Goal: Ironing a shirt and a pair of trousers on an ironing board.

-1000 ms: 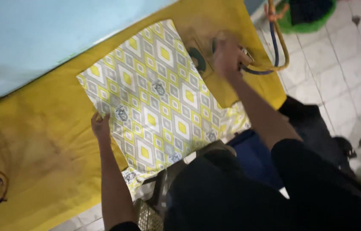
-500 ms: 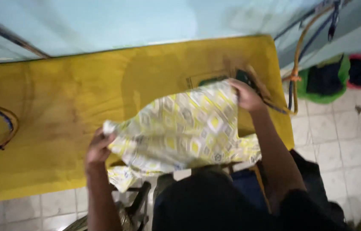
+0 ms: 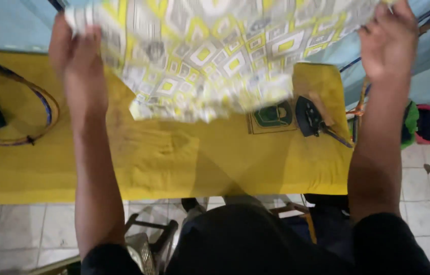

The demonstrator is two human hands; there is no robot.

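While both hands grip it, the left hand (image 3: pixel 80 66) and right hand (image 3: pixel 385 43) lift the cloth (image 3: pixel 215 56) spread above the table (image 3: pixel 174 163); it seems mid-shake. Laying it flat calls for clearing the iron (image 3: pixel 309 116) near the right edge.

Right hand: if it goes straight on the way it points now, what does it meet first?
The right hand grips the patterned cloth and points up and away, toward the pale blue wall behind the table. Nothing else seems to lie between, though depth is unclear.
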